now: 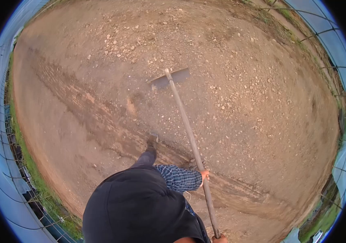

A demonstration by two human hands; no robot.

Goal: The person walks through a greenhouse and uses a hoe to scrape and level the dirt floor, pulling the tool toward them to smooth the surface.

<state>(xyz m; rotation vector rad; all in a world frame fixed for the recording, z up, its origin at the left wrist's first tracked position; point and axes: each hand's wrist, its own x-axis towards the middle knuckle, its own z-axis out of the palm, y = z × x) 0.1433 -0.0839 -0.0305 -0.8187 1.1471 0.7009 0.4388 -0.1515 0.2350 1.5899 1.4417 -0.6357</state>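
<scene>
A wide-bladed hoe (187,125) with a long wooden handle slants across the middle of the head view. Its broad flat metal blade (180,75) rests on gravelly ground, far in front of my body. My left hand (204,175), at the end of a blue plaid sleeve (180,178), is wrapped round the lower half of the handle. Close to the handle's near end, my right hand (220,239) grips it at the bottom edge of the view, partly cut off. Dark clothing (140,206) hides much of my body.
Loose stones (118,44) lie scattered over the brown dirt beyond and right of the blade. A darker rutted strip (92,111) crosses the ground diagonally. My shoe (152,139) stands beside it. Grass (29,162) and wire fencing (13,178) edge the left; more fencing (322,34) runs along the right.
</scene>
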